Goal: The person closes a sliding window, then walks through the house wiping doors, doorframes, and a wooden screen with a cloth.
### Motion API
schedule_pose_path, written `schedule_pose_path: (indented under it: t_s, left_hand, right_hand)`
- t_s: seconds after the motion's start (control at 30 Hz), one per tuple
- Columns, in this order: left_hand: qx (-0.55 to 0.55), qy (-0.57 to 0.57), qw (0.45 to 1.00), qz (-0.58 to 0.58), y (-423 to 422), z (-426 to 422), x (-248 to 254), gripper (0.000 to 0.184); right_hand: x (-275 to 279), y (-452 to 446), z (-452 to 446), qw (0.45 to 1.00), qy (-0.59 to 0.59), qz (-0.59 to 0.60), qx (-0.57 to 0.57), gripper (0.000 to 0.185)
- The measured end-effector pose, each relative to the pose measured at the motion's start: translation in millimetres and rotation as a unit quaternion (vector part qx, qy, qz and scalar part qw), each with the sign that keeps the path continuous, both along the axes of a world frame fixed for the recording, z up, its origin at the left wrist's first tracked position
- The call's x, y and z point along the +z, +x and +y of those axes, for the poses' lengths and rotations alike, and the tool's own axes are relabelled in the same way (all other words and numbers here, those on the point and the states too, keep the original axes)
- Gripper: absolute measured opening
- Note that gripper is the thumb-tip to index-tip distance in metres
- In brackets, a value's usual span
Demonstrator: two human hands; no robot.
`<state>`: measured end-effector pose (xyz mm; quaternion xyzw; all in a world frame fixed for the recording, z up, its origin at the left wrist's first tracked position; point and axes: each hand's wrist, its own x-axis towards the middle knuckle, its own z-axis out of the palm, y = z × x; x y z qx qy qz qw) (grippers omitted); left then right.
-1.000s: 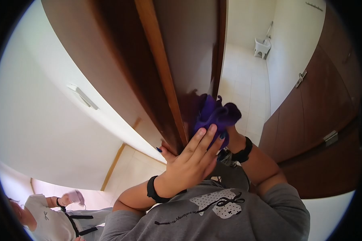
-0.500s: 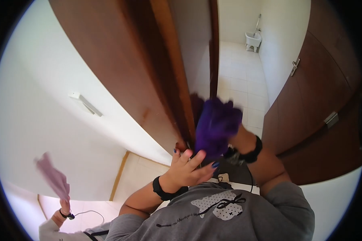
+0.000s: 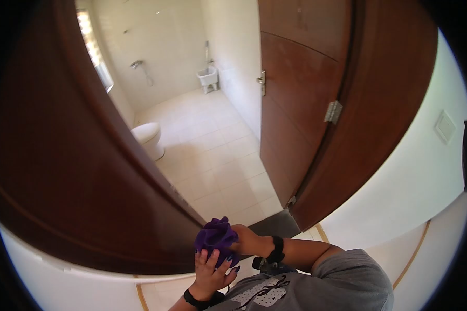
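In the head view's lower centre, a bunched purple cloth (image 3: 216, 236) sits beside the dark wooden panel (image 3: 88, 181), the left hand (image 3: 208, 274) spread over it, the right hand's (image 3: 248, 240) closure indiscernible; even, flat-fingered pressure would probably work best.

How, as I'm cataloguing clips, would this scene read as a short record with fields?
Left hand: resting on purple cloth
Right hand: holding it, partly hidden
Cloth state: bunched, at the edge of the brown door frame; contact unclear
Door: brown, open, metal handle
Room beyond: toilet, white basin
Clothing: grey T-shirt, black band on each wrist
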<state>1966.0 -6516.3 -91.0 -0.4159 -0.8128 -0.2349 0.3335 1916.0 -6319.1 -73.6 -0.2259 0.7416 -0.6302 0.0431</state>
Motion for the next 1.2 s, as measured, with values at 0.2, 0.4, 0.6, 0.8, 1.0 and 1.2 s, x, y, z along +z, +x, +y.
schedule_pose_path:
  t_s: [0.2, 0.4, 0.6, 0.8, 1.0, 1.2]
  left_hand:
    - [-0.098, 0.042, 0.991, -0.085, -39.4, 101.4, 18.4, 0.065]
    - [-0.231, 0.066, 0.966, -0.097, -89.6, 239.8, 45.7, 0.051]
    - [-0.344, 0.012, 0.931, -0.123, -100.8, 372.3, 53.2, 0.057]
    - [-0.476, -0.072, 0.867, -0.126, -101.0, 468.7, 51.6, 0.068]
    - [-0.563, -0.088, 0.812, -0.126, -114.2, 525.8, 33.7, 0.075]
    - [-0.626, -0.067, 0.773, -0.078, -179.8, 549.1, 34.2, 0.077]
  right_hand:
    - [18.5, -10.4, 118.5, 0.978, 0.098, 0.085, -0.16, 0.02]
    - [19.6, 8.7, 250.5, 0.92, 0.14, 0.137, -0.339, 0.021]
    - [35.1, 62.2, 348.4, 0.834, 0.2, 0.138, -0.495, 0.016]
    - [34.3, 95.8, 385.5, 0.699, 0.153, 0.119, -0.688, 0.014]
    - [8.2, 103.7, 393.0, 0.628, 0.11, 0.044, -0.769, 0.018]
    - [27.7, 43.6, 382.5, 0.596, 0.135, 0.049, -0.79, 0.019]
